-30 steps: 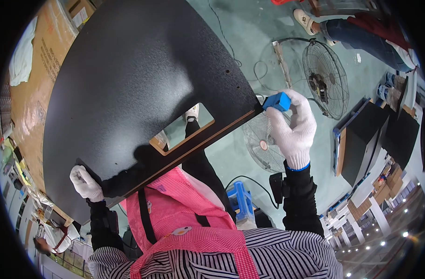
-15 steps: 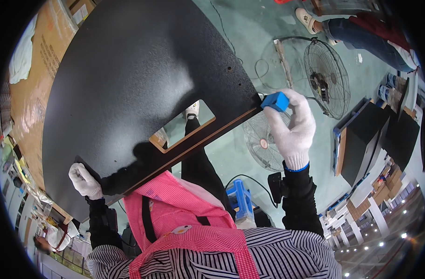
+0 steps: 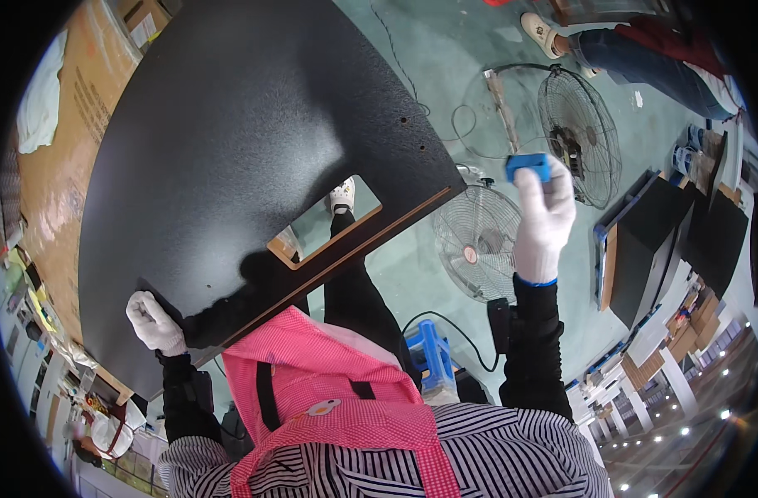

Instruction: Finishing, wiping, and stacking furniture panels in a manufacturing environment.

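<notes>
A large black panel (image 3: 221, 141) with one curved side lies in front of me. Near its lower edge is a rectangular cutout, and a brown line runs along that edge. My left hand (image 3: 153, 322), in a white glove, is at the panel's lower left with its fingers curled against it; what lies beneath the fingers is hidden. In my gloved right hand (image 3: 543, 216) a small blue block (image 3: 528, 168) is pinched between thumb and fingers. That hand is held off the panel's right corner, apart from it.
Two fans, a round one (image 3: 476, 245) and another (image 3: 580, 137), stand on the green floor to the right. A blue stool-like object (image 3: 430, 357) is beside my leg. Black panels (image 3: 649, 241) are stacked at right. Cardboard (image 3: 59, 191) lies left. Another person's leg (image 3: 645, 66) shows upper right.
My right hand has moved right and slightly up with the blue block, away from the panel's corner it was touching or beside. My left hand has stayed nearly in place.
</notes>
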The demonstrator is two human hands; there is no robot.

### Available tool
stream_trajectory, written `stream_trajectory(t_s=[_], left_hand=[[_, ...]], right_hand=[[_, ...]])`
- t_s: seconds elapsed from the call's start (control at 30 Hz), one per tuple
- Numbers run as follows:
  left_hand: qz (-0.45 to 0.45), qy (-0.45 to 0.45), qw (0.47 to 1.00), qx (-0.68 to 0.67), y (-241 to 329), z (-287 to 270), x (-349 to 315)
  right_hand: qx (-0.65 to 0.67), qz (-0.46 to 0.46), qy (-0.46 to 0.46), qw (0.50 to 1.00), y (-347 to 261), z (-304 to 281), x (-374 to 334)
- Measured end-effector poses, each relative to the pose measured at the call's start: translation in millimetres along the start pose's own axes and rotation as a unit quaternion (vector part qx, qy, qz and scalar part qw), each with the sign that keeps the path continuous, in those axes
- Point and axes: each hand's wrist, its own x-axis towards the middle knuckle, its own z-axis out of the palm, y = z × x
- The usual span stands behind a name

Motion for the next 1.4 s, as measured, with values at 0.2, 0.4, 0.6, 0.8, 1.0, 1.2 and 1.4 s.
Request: stream_trajectory(t_s=[0.2, 0.4, 0.6, 0.8, 1.0, 1.2, 1.4], left_hand=[[-0.007, 0.023, 1.000, 0.007, 8.1, 2.0, 3.4], [-0.005, 0.022, 0.997, -0.074, 13.4, 4.9, 4.9], [-0.081, 0.015, 0.997, 0.007, 24.5, 0.8, -1.8], [0.019, 0.068, 0.997, 0.004, 49.5, -4.8, 13.8], [0.002, 0.079, 0.997, 0.004, 33.0, -29.3, 10.6], [0.085, -0.115, 0.983, -0.112, 18.7, -44.3, 11.7], [0.160, -0.078, 0.977, -0.118, -76.3, -116.0, 7.8]], right_hand=[[-0.055, 0.030, -0.019, 0.998, -8.6, -9.4, -6.0], [-0.319, -0.141, -0.100, 0.932, -35.1, 8.1, -10.3], [-0.192, -0.061, -0.142, 0.969, -75.4, 39.4, -16.4], [-0.048, -0.067, -0.259, 0.962, -123.2, 127.8, -66.4], [0.032, 0.015, -0.441, 0.897, -115.4, 289.8, -165.4], [0.008, 0.067, -0.527, 0.847, -121.9, 423.1, -247.8], [-0.124, -0.139, -0.475, 0.860, -88.0, 453.5, -240.5]])
